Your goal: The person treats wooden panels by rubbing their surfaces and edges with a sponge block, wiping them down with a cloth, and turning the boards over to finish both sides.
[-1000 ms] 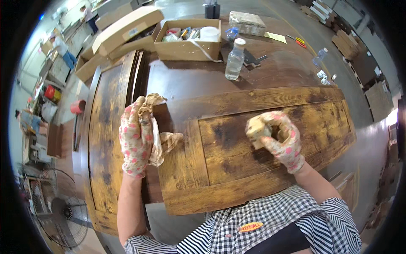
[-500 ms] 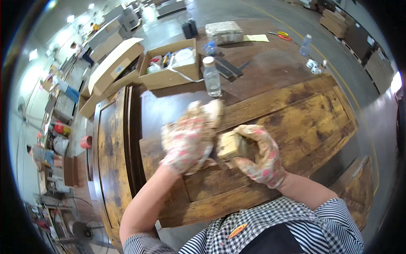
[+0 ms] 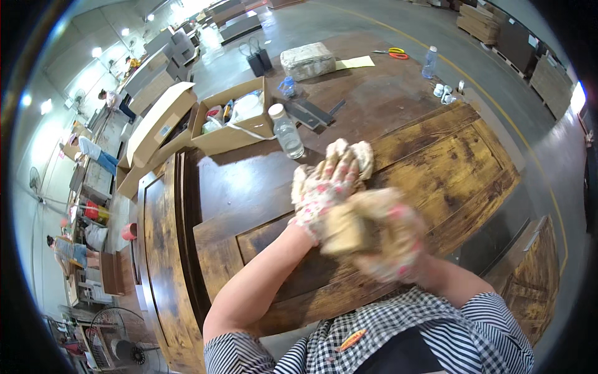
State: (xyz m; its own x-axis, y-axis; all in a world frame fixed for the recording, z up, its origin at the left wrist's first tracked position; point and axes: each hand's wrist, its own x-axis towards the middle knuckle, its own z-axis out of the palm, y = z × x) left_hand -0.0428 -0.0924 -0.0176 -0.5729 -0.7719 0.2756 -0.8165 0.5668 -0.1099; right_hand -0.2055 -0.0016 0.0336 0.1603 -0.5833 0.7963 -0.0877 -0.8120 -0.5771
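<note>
A brown wooden panel point(image 3: 448, 162) with dark mottled staining and a raised frame lies in front of me. My left hand point(image 3: 324, 190), in a stained glove with pink spots, presses a bunched cream cloth point(image 3: 363, 161) onto its surface, fingers pointing away from me. My right hand point(image 3: 398, 234), gloved alike and blurred by motion, grips a yellowish block point(image 3: 346, 232), perhaps a sponge, by its right side. The block is close beside my left wrist and covers part of the panel. Whether it touches the wood, I cannot tell.
Beyond the panel stand a clear bottle point(image 3: 288, 134), an open carton point(image 3: 227, 140) of supplies and a wrapped block point(image 3: 308, 61). Orange-handled scissors point(image 3: 397, 53) and another bottle point(image 3: 430, 62) are farther right. Stacked panels point(image 3: 163, 249) lie to my left. Several people work at far left.
My left hand has slid right and away from me across the panel with the cloth. My right hand keeps the block and is now blurred. The view has shifted slightly.
</note>
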